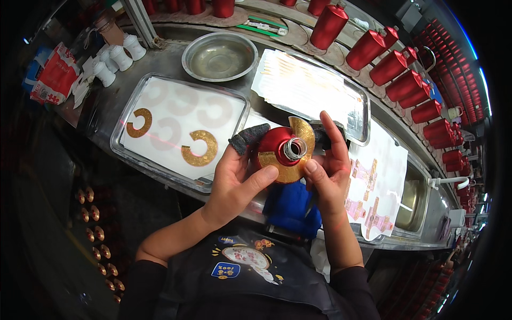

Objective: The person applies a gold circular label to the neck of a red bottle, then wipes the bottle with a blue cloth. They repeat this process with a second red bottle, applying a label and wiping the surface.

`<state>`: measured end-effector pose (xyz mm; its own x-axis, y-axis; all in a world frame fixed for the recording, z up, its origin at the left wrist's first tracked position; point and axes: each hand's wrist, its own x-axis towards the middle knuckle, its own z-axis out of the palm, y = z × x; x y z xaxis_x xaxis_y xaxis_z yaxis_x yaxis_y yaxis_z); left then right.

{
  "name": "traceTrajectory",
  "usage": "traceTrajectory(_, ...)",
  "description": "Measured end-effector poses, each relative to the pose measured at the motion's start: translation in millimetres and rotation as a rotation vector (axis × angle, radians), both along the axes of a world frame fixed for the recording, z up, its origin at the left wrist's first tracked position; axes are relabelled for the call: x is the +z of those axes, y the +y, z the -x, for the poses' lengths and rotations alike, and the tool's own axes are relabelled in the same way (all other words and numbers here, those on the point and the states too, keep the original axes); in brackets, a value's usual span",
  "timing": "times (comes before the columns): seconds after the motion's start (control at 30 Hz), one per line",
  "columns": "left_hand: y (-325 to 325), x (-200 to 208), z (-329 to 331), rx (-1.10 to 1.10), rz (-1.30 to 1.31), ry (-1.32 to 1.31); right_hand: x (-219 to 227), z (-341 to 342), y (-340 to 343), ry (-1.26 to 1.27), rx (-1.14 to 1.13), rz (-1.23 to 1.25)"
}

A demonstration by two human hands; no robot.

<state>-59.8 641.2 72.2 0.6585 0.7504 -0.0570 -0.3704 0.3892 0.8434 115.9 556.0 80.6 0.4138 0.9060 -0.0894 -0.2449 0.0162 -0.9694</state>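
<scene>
In the middle, a red bottle [265,140] is tilted so its open, threaded silvery neck faces me. A gold C-shaped decal [288,172] lies around the neck on the bottle's shoulder, with one end sticking up on the far side. My left hand [230,181] is closed around the bottle's left side, its thumb on the decal's lower left part. Dark fabric covers some fingertips of both hands. My right hand [332,173] presses its thumb on the decal's right edge, index finger raised; its other fingers are partly hidden behind the bottle.
Left, a metal tray [114,140] holds a white sheet with two gold C-shaped decals [200,148]. Beyond stands a metal basin [220,57]. A second tray [367,120] lies right, beside patterned decals [377,216] and a sink [410,200]. Red bottles [328,26] line a curved conveyor. A blue cloth [292,205] hangs below.
</scene>
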Motion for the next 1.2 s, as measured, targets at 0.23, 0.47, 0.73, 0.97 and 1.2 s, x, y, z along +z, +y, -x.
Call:
traceTrajectory(0.23, 0, -7, -10, 0.020, -0.050, 0.018, -4, -6, -2, 0.059, 0.029, -0.006)
traceTrajectory(0.47, -1, -10, -16, 0.005, -0.029, 0.025, -7, -12, -2, 0.024, 0.013, -0.050)
traceTrajectory(0.73, -4, -11, -21, 0.015, -0.040, 0.049, -8, -15, -3, 0.007, 0.018, -0.045)
traceTrajectory(0.97, -8, -10, -22, 0.014, -0.037, 0.013, -5, -12, -4, -0.075, -0.012, -0.072)
traceTrajectory(1.2, -26, 1, -4, 0.189, -0.337, 0.200, 10, -2, -7, -0.096, 0.000, 0.054)
